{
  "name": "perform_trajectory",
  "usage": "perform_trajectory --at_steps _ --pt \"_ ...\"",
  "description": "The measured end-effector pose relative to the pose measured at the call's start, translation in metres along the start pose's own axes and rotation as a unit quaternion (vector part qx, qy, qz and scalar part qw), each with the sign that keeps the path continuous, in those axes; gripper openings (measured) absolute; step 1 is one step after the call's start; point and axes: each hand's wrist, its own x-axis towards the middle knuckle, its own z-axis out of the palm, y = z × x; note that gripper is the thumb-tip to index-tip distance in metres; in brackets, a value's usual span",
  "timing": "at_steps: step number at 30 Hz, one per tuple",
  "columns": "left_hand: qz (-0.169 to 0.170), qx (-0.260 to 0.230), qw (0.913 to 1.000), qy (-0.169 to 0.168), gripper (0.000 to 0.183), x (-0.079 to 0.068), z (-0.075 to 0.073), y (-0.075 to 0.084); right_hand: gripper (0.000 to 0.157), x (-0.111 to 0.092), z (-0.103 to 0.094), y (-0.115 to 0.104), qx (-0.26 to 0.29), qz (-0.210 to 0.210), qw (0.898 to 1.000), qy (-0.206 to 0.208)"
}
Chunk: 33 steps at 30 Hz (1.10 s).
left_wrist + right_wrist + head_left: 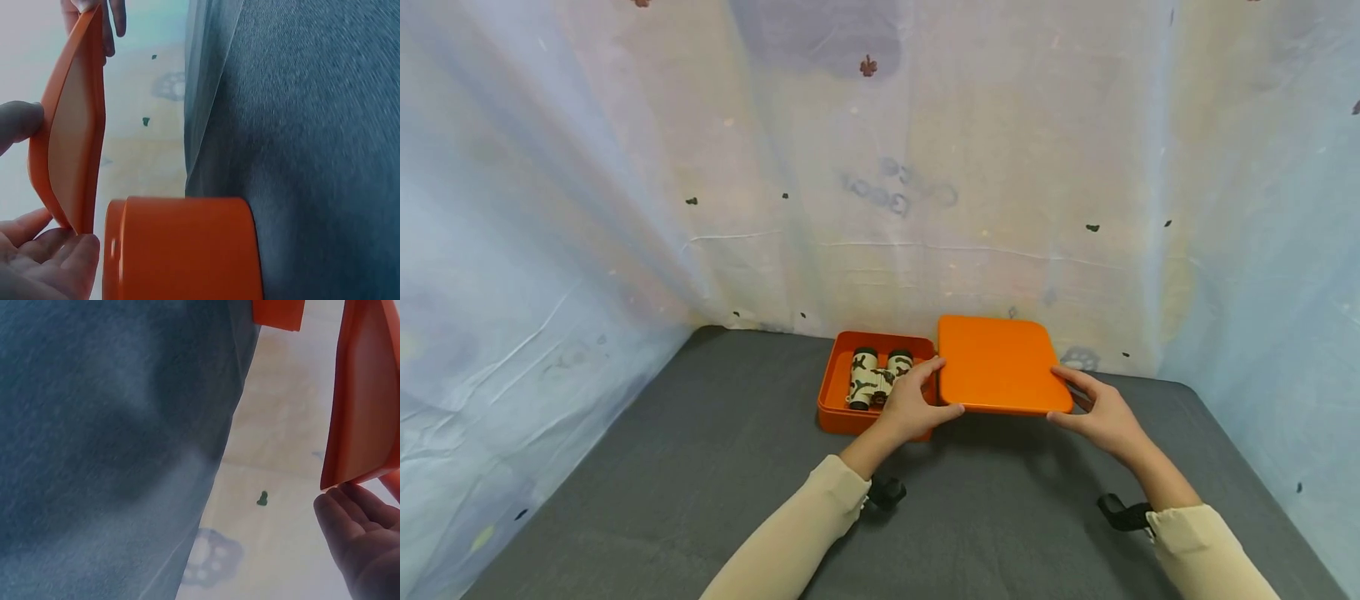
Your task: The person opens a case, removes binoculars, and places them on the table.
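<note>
Container: one orange box (841, 421), lidless, standing on the grey surface (685, 483) near its back edge. Contents: one pair of binoculars (865, 379), cream with dark camouflage patches and black barrel ends, lying inside; partly covered in the head view by the left hand.

Cover: one orange lid (996, 364), rounded at the corners, held in the air above the surface, to the right of the box and apart from it.

Left grip (913, 407): a bare hand, grasping the lid by its left edge, thumb and fingers spread along it. Right grip (1099, 414): a bare hand, grasping the lid's right edge between fingers and thumb.

Also listed: two cream sleeves (801, 533); a black strap (1123, 513) by the right wrist; a pale patterned cloth (1000, 167) hanging behind.

By view: only the head view shows the box's interior and the binoculars, with the lid's smooth upper face. The left wrist view adds the lid's hollow, paler underside and the stepped rim on the box's outer wall. The right wrist view shows the underside from the other end, fingertips at its rim, and just one corner of the box.
</note>
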Motion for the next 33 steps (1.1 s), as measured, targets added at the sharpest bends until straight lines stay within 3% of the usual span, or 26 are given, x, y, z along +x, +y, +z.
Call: perform_trajectory --at_steps 14,33 --pt "0.006 -0.016 0.9997 -0.018 0.077 0.007 0.025 0.010 0.077 -0.013 -0.013 0.015 -0.001 0.004 1.000 0.000" --pt "-0.038 -0.009 0.9986 -0.036 0.079 0.009 0.051 0.021 0.079 -0.021 -0.023 0.035 -0.013 0.030 0.999 -0.004"
